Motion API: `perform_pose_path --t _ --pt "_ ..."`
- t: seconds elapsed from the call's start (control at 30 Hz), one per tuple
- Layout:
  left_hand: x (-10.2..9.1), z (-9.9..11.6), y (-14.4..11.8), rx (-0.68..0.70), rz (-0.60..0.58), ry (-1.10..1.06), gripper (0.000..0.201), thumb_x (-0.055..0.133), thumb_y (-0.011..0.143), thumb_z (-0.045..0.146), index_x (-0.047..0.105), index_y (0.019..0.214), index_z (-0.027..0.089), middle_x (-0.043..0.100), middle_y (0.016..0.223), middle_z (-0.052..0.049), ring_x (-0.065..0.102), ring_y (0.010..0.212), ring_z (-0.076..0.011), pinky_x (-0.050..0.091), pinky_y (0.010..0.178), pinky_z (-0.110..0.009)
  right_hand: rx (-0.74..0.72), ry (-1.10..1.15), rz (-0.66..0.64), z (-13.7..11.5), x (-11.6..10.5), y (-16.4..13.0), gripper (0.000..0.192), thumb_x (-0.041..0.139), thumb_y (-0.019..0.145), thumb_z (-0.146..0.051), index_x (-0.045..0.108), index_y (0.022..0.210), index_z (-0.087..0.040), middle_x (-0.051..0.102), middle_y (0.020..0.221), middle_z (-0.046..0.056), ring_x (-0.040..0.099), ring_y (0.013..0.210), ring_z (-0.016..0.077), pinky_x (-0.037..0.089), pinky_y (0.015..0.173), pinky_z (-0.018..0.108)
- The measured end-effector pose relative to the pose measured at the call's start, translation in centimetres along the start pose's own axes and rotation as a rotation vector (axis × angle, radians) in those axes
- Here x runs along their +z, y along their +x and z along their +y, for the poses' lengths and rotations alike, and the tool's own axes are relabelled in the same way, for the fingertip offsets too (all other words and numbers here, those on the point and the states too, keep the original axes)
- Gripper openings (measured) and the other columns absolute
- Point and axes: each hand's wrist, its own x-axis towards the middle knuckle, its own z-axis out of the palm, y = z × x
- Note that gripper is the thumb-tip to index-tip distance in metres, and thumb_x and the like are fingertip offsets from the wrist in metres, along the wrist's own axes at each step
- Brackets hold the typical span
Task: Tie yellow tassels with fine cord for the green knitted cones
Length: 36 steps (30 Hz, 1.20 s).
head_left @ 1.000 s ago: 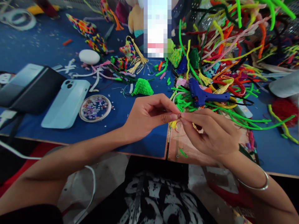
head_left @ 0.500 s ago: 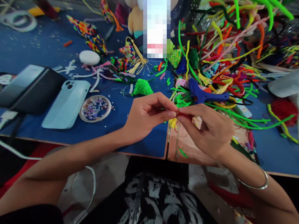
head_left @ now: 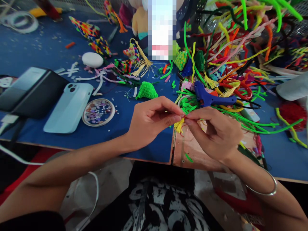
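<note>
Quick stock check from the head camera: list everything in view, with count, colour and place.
yellow tassel: one, yellow, pinched between both hands' fingertips
glue gun: one, blue, behind the right hand
pipe cleaners: many, mixed colours, heaped far right
green woven piece: one, green, behind the left hand
bead dish: one, round, mid-left
phone: one, pale blue, left of the dish
dark case: one, black, far left
table: one, blue top
left hand: one, on the tassel
right hand: one, bangle at wrist

We are at a craft workshop: our blue-covered bench [head_left: 36, 48] is strewn with a heap of coloured pipe cleaners [head_left: 240, 41], a blue glue gun [head_left: 209, 96], a dish of beads [head_left: 98, 111], woven ornaments [head_left: 96, 38] and a green knitted piece [head_left: 146, 90].
</note>
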Motion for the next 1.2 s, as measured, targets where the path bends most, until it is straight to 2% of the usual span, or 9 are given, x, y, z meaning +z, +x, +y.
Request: perform_pose_path --t 0.13,0.33,0.8,1.0,1.2 --pt "0.1 0.4 0.1 -0.004 -0.01 0.028 0.004 0.07 0.076 0.02 0.066 0.077 0.018 0.069 0.072 0.003 0.066 0.067 -0.0089 0.056 0.063 -0.019 -0.011 -0.022 -0.009 -0.1 -0.1 -0.1 0.012 0.06 0.077 -0.006 0.06 0.077 -0.019 0.064 0.062 -0.004 0.045 0.041 0.0037 0.035 0.039 0.018" --pt "0.2 0.7 0.0 0.007 -0.039 0.067 0.001 0.066 0.079 0.019 0.067 0.078 0.018 0.07 0.076 0.002 0.067 0.071 -0.0099 0.058 0.068 -0.021 -0.018 -0.065 -0.001 -0.1 0.0 -0.1 0.014 0.058 0.075 -0.006 0.058 0.075 -0.02 0.063 0.061 -0.005 0.044 0.042 0.0041 0.034 0.04 0.019" --pt "0.3 1.1 -0.2 0.076 0.007 0.194 0.009 0.069 0.075 0.012 0.068 0.082 0.017 0.072 0.078 0.003 0.068 0.072 -0.0086 0.057 0.067 -0.017 0.033 -0.04 -0.004 -0.1 0.1 0.0 0.011 0.062 0.077 -0.009 0.062 0.077 -0.019 0.066 0.062 -0.004 0.047 0.041 0.0045 0.038 0.041 0.018" --pt "0.3 1.3 -0.1 0.062 0.024 0.276 0.005 0.068 0.077 0.02 0.068 0.081 0.017 0.072 0.077 0.002 0.067 0.069 -0.0096 0.057 0.064 -0.018 0.059 0.02 0.043 -0.1 0.3 0.0 0.011 0.062 0.077 -0.009 0.062 0.081 -0.02 0.068 0.068 -0.003 0.057 0.052 0.0076 0.042 0.045 0.019" --pt "0.3 1.4 -0.2 0.04 0.016 0.284 0.005 0.067 0.077 0.019 0.069 0.082 0.018 0.073 0.078 0.002 0.067 0.069 -0.0099 0.057 0.065 -0.018 0.029 -0.029 0.026 -0.1 0.1 0.1 0.01 0.062 0.077 -0.007 0.06 0.075 -0.018 0.065 0.063 -0.003 0.052 0.046 0.0055 0.039 0.043 0.018"
